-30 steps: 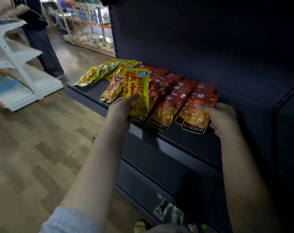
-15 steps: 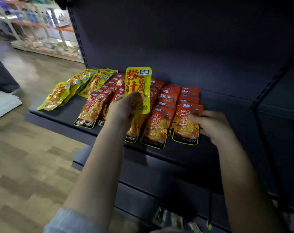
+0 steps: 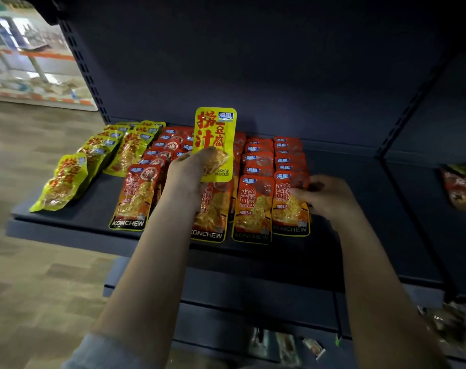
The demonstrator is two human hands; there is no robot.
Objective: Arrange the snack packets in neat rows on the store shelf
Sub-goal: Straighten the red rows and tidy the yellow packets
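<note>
On the dark blue shelf (image 3: 359,198) lie several rows of red-orange snack packets (image 3: 253,209), overlapping front to back. Yellow packets (image 3: 64,182) lie in looser rows at the left. My left hand (image 3: 186,177) holds one yellow packet (image 3: 215,139) upright above the red rows, thumb across its lower part. At the right end, my right hand (image 3: 325,195) pinches the right edge of the front red packet (image 3: 289,209) in the rightmost row.
A neighbouring shelf bay at the right holds a red and green packet (image 3: 460,185). Loose packets (image 3: 279,347) lie on a lower shelf near the bottom. A wooden floor (image 3: 40,262) spreads to the left, with white store shelving (image 3: 26,62) far behind.
The view has swung right and moved closer to the shelf. Both hands keep the same holds; the right hand has shifted the front red packet slightly into line with its row.
</note>
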